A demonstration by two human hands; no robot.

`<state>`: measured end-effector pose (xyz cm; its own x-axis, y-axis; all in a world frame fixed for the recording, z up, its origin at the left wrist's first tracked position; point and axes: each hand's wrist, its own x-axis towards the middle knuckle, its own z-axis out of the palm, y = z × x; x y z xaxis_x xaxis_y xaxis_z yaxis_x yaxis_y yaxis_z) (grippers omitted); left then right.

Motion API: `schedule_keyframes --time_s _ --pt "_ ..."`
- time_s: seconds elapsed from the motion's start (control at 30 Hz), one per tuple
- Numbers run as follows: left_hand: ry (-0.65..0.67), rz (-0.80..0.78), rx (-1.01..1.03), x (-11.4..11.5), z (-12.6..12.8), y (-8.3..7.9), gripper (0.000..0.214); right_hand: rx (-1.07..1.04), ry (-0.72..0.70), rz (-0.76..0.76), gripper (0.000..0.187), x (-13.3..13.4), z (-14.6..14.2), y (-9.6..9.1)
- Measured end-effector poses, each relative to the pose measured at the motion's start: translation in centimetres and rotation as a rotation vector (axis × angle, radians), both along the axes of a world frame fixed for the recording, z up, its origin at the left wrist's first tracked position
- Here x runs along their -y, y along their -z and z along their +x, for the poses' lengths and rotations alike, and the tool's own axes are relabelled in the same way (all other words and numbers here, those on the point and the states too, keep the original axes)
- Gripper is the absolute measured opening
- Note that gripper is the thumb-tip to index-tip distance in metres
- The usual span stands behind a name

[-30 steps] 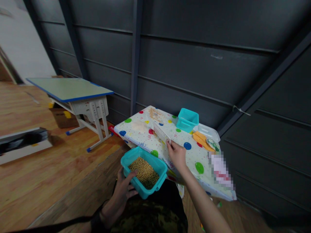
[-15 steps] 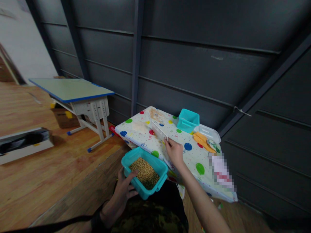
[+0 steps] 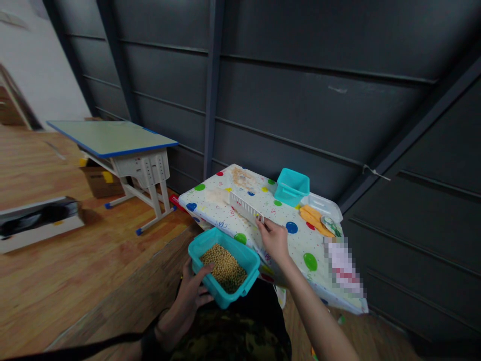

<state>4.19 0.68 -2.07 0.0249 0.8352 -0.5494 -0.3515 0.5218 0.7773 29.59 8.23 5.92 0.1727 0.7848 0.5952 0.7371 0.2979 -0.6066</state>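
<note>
With thumb over the near rim and fingers beneath, my left hand (image 3: 193, 291) grips a teal plastic container (image 3: 203, 243) at the table's front edge. Beige soybeans (image 3: 223, 263) fill its lower part, with some green ones near the front. My right hand (image 3: 274, 238) is closed around the near end of a white slotted plastic strip (image 3: 244, 206), which stands on its long edge at the tabletop. Beyond the strip lie a pale powdery patch (image 3: 218, 196) and a scatter of brownish grains (image 3: 242, 176).
A second teal container (image 3: 291, 188) stands at the table's back edge. Beside it are a clear tray (image 3: 330, 206), an orange cloth (image 3: 313, 218) and a round lid-like item (image 3: 330, 224). Behind rises a dark panel wall (image 3: 285, 100); a school desk (image 3: 112, 138) stands left.
My right hand has shifted slightly right, and the slotted strip has turned so more of its face shows. The left hand and its container have stayed in place.
</note>
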Motion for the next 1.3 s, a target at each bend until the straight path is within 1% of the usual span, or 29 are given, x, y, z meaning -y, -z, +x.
schedule_keyframes --time_s 0.17,0.27,0.43,0.6,0.8,0.97,1.13,1.23,1.3 --pt "-0.021 -0.039 -0.045 0.1 0.4 -1.9 0.08 -0.041 0.042 0.013 0.064 0.1 0.6 -0.3" --pt "-0.027 -0.044 -0.044 0.1 0.4 -2.3 0.08 -0.039 0.049 -0.012 0.064 -0.3 0.8 -0.2" --pt "-0.008 -0.015 -0.021 0.2 0.3 -1.8 0.081 -0.062 0.017 -0.04 0.062 -0.7 0.8 0.1" --pt "-0.002 -0.024 -0.027 0.1 0.2 -1.5 0.081 -0.06 0.033 -0.033 0.065 -1.2 0.7 -0.3" --pt "0.013 0.009 -0.01 0.2 0.0 -0.9 0.083 -0.097 -0.038 -0.053 0.061 -0.8 0.6 -0.1" --pt "0.014 -0.002 -0.005 0.0 -0.1 -0.3 0.087 -0.131 -0.005 -0.051 0.063 -0.6 0.8 -0.1" --pt "0.004 -0.008 -0.005 0.0 0.1 -0.8 0.088 -0.127 0.05 -0.054 0.063 -1.0 1.0 -0.1" --pt "-0.002 -0.033 -0.023 0.0 0.3 -1.2 0.084 -0.091 0.059 -0.055 0.064 -1.2 0.9 -0.2" --pt "-0.007 -0.043 -0.029 -0.1 0.3 -1.3 0.085 -0.071 0.051 -0.051 0.066 -1.2 0.8 -0.3"
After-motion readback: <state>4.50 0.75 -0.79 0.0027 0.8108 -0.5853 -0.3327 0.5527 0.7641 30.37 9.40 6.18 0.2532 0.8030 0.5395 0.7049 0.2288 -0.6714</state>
